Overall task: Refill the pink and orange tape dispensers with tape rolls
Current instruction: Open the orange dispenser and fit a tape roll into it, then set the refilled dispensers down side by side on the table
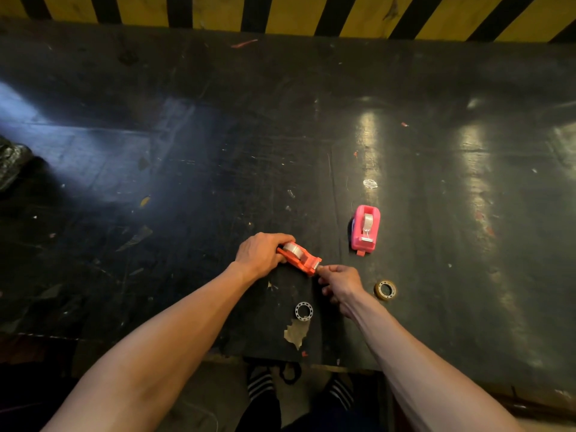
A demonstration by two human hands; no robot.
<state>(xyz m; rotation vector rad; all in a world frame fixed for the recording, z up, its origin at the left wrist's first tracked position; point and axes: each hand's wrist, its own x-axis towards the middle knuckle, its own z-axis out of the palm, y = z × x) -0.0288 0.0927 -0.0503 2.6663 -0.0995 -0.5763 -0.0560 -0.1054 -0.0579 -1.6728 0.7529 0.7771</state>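
Showing two dispensers (300, 257) (365, 228), two hands (261, 252) (340, 282).

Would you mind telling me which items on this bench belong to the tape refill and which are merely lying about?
Part of the job:
orange dispenser, held by the left hand, right hand at its cutter end
pink dispenser, roll fitted
tan tape ring
clear core ring

Lying about:
torn paper scrap
black bag

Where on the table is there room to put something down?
Lots of bare table lies left of the left hand and beyond the pink dispenser. It is crowded near the orange dispenser, right hand, empty core and tape roll.
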